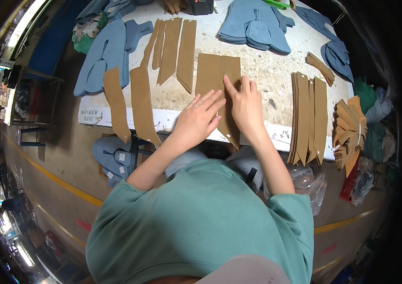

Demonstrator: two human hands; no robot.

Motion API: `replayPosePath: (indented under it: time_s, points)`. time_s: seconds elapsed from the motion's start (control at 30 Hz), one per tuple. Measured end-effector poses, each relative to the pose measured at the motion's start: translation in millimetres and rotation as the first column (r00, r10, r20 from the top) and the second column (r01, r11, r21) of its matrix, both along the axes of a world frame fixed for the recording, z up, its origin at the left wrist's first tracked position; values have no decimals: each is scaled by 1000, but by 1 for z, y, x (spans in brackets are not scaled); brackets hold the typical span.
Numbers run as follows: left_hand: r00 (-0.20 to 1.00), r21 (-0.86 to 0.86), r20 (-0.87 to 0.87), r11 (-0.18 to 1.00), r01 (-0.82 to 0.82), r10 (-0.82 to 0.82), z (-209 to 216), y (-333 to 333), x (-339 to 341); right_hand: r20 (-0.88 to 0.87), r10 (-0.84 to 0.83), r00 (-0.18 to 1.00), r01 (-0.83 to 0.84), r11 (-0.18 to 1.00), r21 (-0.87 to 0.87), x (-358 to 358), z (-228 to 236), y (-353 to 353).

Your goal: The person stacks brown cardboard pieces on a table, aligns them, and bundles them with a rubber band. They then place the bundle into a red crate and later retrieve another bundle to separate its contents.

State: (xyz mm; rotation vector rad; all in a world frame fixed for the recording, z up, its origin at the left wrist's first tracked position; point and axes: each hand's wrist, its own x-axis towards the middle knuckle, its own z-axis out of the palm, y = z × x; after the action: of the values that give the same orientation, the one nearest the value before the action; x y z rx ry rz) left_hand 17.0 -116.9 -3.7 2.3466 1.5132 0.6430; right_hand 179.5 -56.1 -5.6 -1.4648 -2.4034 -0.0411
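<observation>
Both my hands rest flat on two long tan leather strips (215, 71) that lie side by side at the near edge of the white work table (276, 71). My left hand (197, 118) presses the left strip with fingers spread; a ring shows on one finger. My right hand (245, 105) lies on the right strip, index finger stretched along its seam. Neither hand grips anything. The strips' pointed ends hang over the table edge.
More tan strips (170, 47) lie to the left, and a neat stack (309, 116) stands to the right beside a fanned bundle (350, 130). Blue-grey cut pieces (106, 57) pile at the left and at the back (257, 26). Bags sit under the table.
</observation>
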Motion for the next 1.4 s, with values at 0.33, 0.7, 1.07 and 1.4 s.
replayPosePath:
  time_s: [0.33, 0.7, 1.07, 1.4]
  points:
    - [1000, 40, 5, 999, 12, -13, 2, 0, -2, 147, -65, 987, 51, 994, 99, -4, -8, 55]
    - [981, -44, 85, 984, -173, 176, 23, 24, -48, -292, 53, 955, -111, 976, -185, 31, 22, -53]
    - [927, 33, -91, 931, -362, 364, 24, 62, -119, -405, 230, 885, -235, 971, 37, -37, 30, 15]
    - [847, 150, 320, 861, -487, 424, 40, 86, -127, -255, 277, 926, -299, 953, -49, -98, 7, 40]
